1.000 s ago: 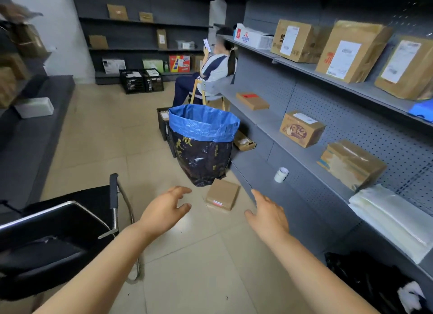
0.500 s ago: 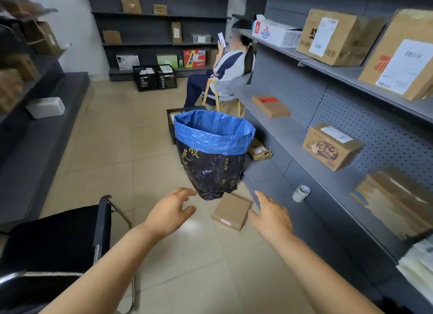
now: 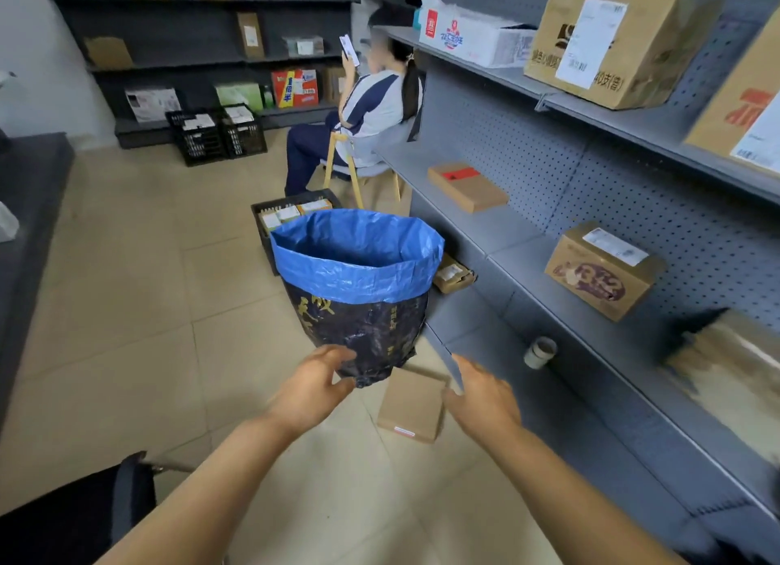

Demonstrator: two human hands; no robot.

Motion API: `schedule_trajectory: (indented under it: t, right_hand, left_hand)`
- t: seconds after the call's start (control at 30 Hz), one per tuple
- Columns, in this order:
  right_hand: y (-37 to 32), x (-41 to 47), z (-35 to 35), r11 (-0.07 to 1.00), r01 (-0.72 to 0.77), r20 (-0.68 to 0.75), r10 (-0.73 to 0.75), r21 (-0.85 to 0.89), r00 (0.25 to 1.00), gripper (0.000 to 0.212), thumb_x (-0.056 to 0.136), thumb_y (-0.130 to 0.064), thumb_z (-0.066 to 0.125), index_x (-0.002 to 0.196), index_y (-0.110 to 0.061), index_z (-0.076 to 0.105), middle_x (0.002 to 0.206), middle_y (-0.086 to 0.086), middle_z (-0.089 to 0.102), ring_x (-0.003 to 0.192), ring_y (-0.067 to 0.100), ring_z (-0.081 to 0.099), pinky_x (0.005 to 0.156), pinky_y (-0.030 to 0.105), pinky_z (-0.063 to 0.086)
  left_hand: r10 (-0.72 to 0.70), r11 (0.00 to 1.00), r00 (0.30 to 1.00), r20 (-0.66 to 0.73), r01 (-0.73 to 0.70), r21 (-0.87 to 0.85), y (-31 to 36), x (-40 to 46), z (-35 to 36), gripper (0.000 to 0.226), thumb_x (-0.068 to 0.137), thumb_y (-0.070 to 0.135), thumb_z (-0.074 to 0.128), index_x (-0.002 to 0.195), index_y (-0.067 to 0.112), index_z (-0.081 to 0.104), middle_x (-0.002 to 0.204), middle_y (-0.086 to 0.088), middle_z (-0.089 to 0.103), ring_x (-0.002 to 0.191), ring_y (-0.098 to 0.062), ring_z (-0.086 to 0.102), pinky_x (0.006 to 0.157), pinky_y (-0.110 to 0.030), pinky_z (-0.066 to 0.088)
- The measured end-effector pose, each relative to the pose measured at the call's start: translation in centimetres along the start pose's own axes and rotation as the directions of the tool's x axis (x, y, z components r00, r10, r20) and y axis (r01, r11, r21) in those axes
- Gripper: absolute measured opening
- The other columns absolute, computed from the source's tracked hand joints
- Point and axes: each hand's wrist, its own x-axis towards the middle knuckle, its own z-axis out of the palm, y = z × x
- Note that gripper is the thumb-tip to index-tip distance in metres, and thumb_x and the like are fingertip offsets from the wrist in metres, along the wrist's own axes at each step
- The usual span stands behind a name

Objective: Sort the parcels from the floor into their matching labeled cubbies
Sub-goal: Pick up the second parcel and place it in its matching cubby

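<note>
A small flat brown cardboard parcel [image 3: 411,404] lies on the tiled floor beside the base of a dark sack with a blue rolled rim [image 3: 358,277]. My left hand [image 3: 314,389] hovers open to the parcel's left, in front of the sack's bottom. My right hand [image 3: 481,400] is open just right of the parcel, fingers spread, close to its edge. Neither hand holds anything. The grey shelving [image 3: 527,243] on the right carries several boxed parcels, among them a printed brown box [image 3: 603,271] and a flat box with a red label [image 3: 466,186].
A person sits on a wooden chair [image 3: 363,129] behind the sack, next to a black crate [image 3: 291,216] on the floor. A tape roll [image 3: 540,352] lies on the lowest shelf. A black chair [image 3: 76,518] is at lower left. More crates [image 3: 217,136] stand by the far shelves.
I have moved forward: the sack and floor parcel are nearer and larger. Both hands have reached further toward the parcel, and the black chair has slid out to the lower left.
</note>
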Motion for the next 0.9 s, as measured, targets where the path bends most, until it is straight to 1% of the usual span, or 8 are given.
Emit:
schedule_trajectory:
  t: [0.07, 0.17, 0.33, 0.43, 0.53, 0.63, 0.7, 0.9]
  right_hand:
    - [-1.0, 2.8, 0.3, 0.999, -0.027, 0.006, 0.027, 0.021, 1.000, 0.054, 0.089, -0.035, 0.047, 0.140, -0.022, 0.035, 0.139, 0.005, 0.049, 0.125, 0.028, 0.048, 0.102, 0.035, 0.035]
    - [-1.6, 6.4, 0.8, 0.998, -0.060, 0.018, 0.060, 0.036, 0.998, 0.058, 0.090, -0.034, 0.047, 0.144, -0.021, 0.030, 0.143, 0.005, 0.046, 0.130, 0.025, 0.044, 0.104, 0.034, 0.033]
    - [-0.2, 11.9, 1.8, 0.992, -0.115, 0.052, 0.112, 0.057, 0.992, 0.059, 0.091, -0.031, 0.047, 0.146, -0.020, 0.028, 0.145, 0.005, 0.044, 0.130, 0.024, 0.045, 0.104, 0.035, 0.032]
    - [1.4, 15.5, 2.8, 0.986, -0.142, 0.073, 0.137, 0.081, 0.988, 0.056, 0.089, -0.028, 0.047, 0.142, -0.021, 0.033, 0.141, 0.005, 0.049, 0.126, 0.025, 0.049, 0.100, 0.036, 0.035]
    - [3.1, 19.3, 4.0, 0.982, -0.169, 0.083, 0.162, 0.082, 0.983, 0.053, 0.087, -0.026, 0.046, 0.139, -0.022, 0.037, 0.134, 0.005, 0.055, 0.119, 0.025, 0.054, 0.095, 0.034, 0.040]
    - [4.8, 22.8, 5.4, 0.986, -0.169, 0.134, 0.165, 0.016, 0.977, 0.054, 0.090, -0.026, 0.045, 0.143, -0.021, 0.033, 0.129, 0.005, 0.058, 0.114, 0.026, 0.057, 0.092, 0.031, 0.042]
    - [5.9, 24.9, 6.6, 0.985, -0.170, 0.174, 0.164, 0.018, 0.971, 0.057, 0.090, -0.029, 0.047, 0.144, -0.023, 0.031, 0.128, 0.004, 0.058, 0.113, 0.025, 0.057, 0.090, 0.030, 0.042]
    - [9.2, 30.6, 11.5, 0.972, -0.229, 0.281, 0.208, 0.047, 0.937, 0.061, 0.093, -0.033, 0.046, 0.147, -0.017, 0.025, 0.137, 0.007, 0.051, 0.122, 0.025, 0.051, 0.099, 0.032, 0.037]
  left_hand:
    - [0.014, 1.000, 1.000, 0.025, -0.014, 0.014, -1.3, 3.4, -0.7, 0.040, 0.085, 0.017, 0.060, 0.125, 0.015, 0.055, 0.126, 0.000, 0.054, 0.104, -0.015, 0.059, 0.088, -0.018, 0.041]
    - [0.023, 0.998, 0.998, 0.065, -0.027, 0.053, -2.6, 8.0, -0.7, 0.040, 0.086, 0.021, 0.059, 0.125, 0.017, 0.055, 0.128, 0.001, 0.054, 0.105, -0.016, 0.059, 0.090, -0.024, 0.045]
    - [0.009, 0.995, 0.986, 0.167, -0.026, 0.101, -3.3, 14.2, 1.8, 0.042, 0.087, 0.022, 0.058, 0.128, 0.017, 0.052, 0.132, 0.000, 0.052, 0.111, -0.018, 0.056, 0.092, -0.028, 0.045]
    - [0.004, 0.994, 0.977, 0.212, -0.028, 0.110, -3.5, 17.9, 3.8, 0.043, 0.088, 0.023, 0.056, 0.130, 0.016, 0.050, 0.133, 0.000, 0.051, 0.114, -0.018, 0.054, 0.089, -0.026, 0.042]
    - [-0.030, 0.994, 0.969, 0.243, 0.003, 0.109, -4.1, 21.3, 5.7, 0.042, 0.088, 0.022, 0.057, 0.130, 0.018, 0.049, 0.132, 0.001, 0.051, 0.115, -0.016, 0.054, 0.088, -0.025, 0.041]
    - [-0.065, 0.995, 0.956, 0.286, 0.040, 0.090, -5.2, 24.5, 7.7, 0.042, 0.088, 0.021, 0.058, 0.129, 0.021, 0.049, 0.132, 0.003, 0.052, 0.113, -0.014, 0.054, 0.091, -0.029, 0.045]
    - [-0.087, 0.994, 0.946, 0.311, 0.063, 0.088, -6.1, 26.4, 9.1, 0.043, 0.088, 0.020, 0.057, 0.130, 0.023, 0.047, 0.131, 0.005, 0.051, 0.112, -0.012, 0.054, 0.091, -0.030, 0.045]
    - [-0.175, 0.984, 0.912, 0.371, 0.153, 0.089, -10.0, 31.5, 14.7, 0.045, 0.088, 0.022, 0.056, 0.132, 0.023, 0.044, 0.135, 0.007, 0.048, 0.112, -0.009, 0.054, 0.090, -0.027, 0.044]
